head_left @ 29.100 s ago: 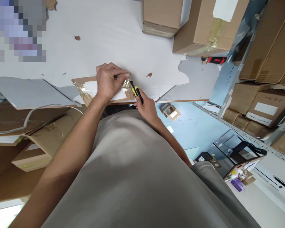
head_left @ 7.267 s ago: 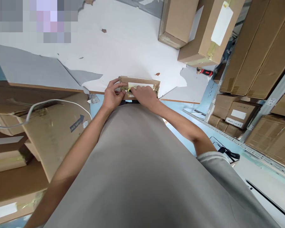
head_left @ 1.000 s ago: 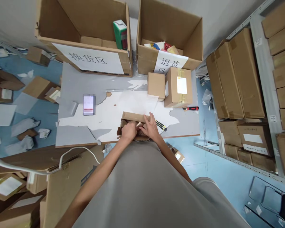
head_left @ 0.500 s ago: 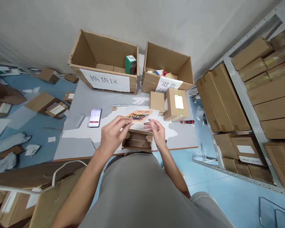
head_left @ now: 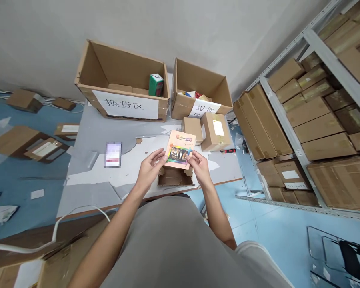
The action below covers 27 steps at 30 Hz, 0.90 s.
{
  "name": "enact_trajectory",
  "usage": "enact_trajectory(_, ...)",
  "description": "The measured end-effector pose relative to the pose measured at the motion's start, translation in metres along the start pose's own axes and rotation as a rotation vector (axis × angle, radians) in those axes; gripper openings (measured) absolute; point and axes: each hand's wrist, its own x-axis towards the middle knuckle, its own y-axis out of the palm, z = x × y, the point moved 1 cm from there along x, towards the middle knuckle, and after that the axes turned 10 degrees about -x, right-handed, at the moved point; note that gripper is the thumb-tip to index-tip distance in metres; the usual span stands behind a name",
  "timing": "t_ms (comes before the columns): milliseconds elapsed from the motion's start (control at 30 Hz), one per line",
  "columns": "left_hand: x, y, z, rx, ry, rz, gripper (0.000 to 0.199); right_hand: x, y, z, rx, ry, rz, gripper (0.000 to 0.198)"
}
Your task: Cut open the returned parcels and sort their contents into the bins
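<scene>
Both of my hands hold a pale orange booklet or card with colourful lettering and a dark picture in a rainbow frame. Its printed face is turned up towards me, raised above the table's front edge. My left hand pinches its left edge between thumb and fingers. On the lower right edge, my right hand grips with the thumb on the front. Directly below lies a small open brown cardboard box, its torn flaps showing; the booklet covers its back part.
Two large open cartons with paper signs, one left and one right, stand along the wall. Two closed boxes, a small one and a taller one, sit before them. A phone and a red-black cutter lie on the table.
The booklet has been tilted up from nearly flat to face me. My right hand, previously apart with spread fingers, has closed on its right edge. The view has shifted to the right.
</scene>
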Motion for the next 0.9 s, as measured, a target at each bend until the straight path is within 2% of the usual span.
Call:
enact_trajectory(100, 0.003, 0.001, -0.007, -0.053, 0.015, 0.009, 0.079, -0.001, 0.008, -0.008, 0.041, 0.006, 0.049, 0.060)
enact_trajectory(200, -0.003, 0.007, -0.018, 0.037, 0.145, -0.025, 0.057, 0.003, 0.019, -0.018, 0.102, 0.014, 0.063, 0.061)
enact_trajectory(267, -0.010, 0.012, -0.026, 0.196, 0.325, -0.024, 0.037, 0.008, 0.027, -0.023, 0.115, -0.001, 0.044, 0.061)
enact_trajectory(367, -0.021, 0.019, -0.039, 0.442, 0.672, 0.095, 0.016, 0.014, 0.035, -0.025, 0.099, -0.047, 0.002, 0.058)
enact_trajectory(467, -0.030, 0.020, -0.044, 0.596, 0.919, 0.215, 0.023, 0.019, 0.037, -0.020, 0.108, -0.123, -0.044, 0.048)
enact_trajectory(567, -0.033, 0.016, -0.042, 0.688, 1.041, 0.243, 0.036, 0.022, 0.033, -0.012, 0.114, -0.183, -0.026, 0.034)
enact_trajectory(633, -0.033, 0.014, -0.038, 0.682, 1.044, 0.239, 0.040, 0.024, 0.030, -0.006, 0.115, -0.203, 0.029, 0.032)
enact_trajectory(700, -0.030, 0.013, -0.034, 0.604, 0.969, 0.218, 0.035, 0.026, 0.029, 0.000, 0.117, -0.213, 0.051, 0.037)
enact_trajectory(767, -0.022, 0.012, -0.029, 0.465, 0.801, 0.174, 0.023, 0.028, 0.027, 0.008, 0.068, -0.211, 0.006, 0.046)
enact_trajectory(833, -0.011, 0.011, -0.022, 0.274, 0.564, 0.094, 0.008, 0.027, 0.024, 0.016, -0.043, -0.217, -0.089, 0.050)
enact_trajectory(900, 0.004, 0.008, -0.013, 0.067, 0.320, 0.013, 0.027, 0.024, 0.022, 0.023, -0.174, -0.232, -0.165, 0.048)
